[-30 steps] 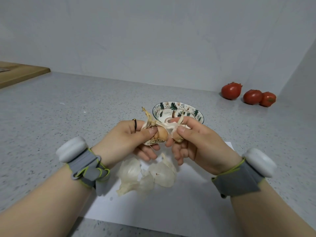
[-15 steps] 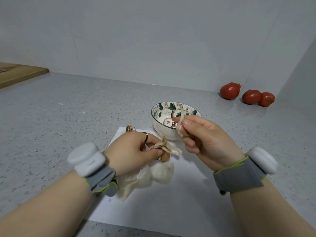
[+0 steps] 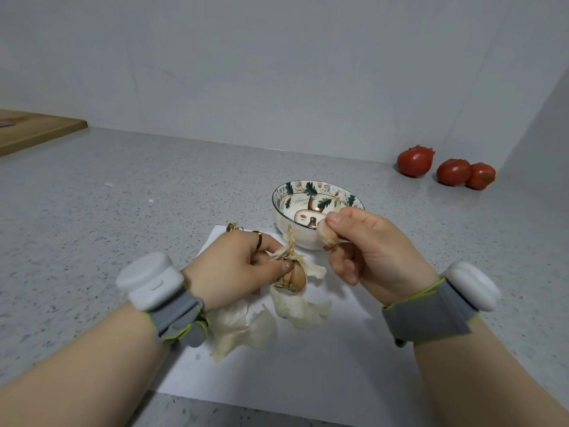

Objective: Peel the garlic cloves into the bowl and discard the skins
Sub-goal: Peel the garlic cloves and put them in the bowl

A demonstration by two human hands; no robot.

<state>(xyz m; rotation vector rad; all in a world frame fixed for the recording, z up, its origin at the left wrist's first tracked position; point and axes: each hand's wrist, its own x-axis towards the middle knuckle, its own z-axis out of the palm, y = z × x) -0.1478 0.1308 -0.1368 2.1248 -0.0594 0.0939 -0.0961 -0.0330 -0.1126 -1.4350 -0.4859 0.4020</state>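
Observation:
My left hand point(image 3: 237, 266) grips the rest of a garlic bulb point(image 3: 292, 277), a brown clove with dry papery stalk, just above the white paper sheet point(image 3: 308, 359). My right hand point(image 3: 369, 251) pinches a single pale garlic clove point(image 3: 328, 235) between thumb and fingers, in front of the near rim of the patterned bowl point(image 3: 308, 192). The two hands are apart. Loose white garlic skins point(image 3: 295, 309) lie on the paper below my left hand. What is in the bowl is partly hidden by the right hand.
Three red tomatoes point(image 3: 446, 169) sit at the back right by the wall. A wooden board point(image 3: 34, 131) lies at the far left. The grey speckled counter point(image 3: 123, 195) runs all around the paper. Both wrists wear grey straps with white devices.
The hands have parted: the right pulled a clove off the bulb and holds it up by the bowl, while the left lowered the remaining bulb toward the paper.

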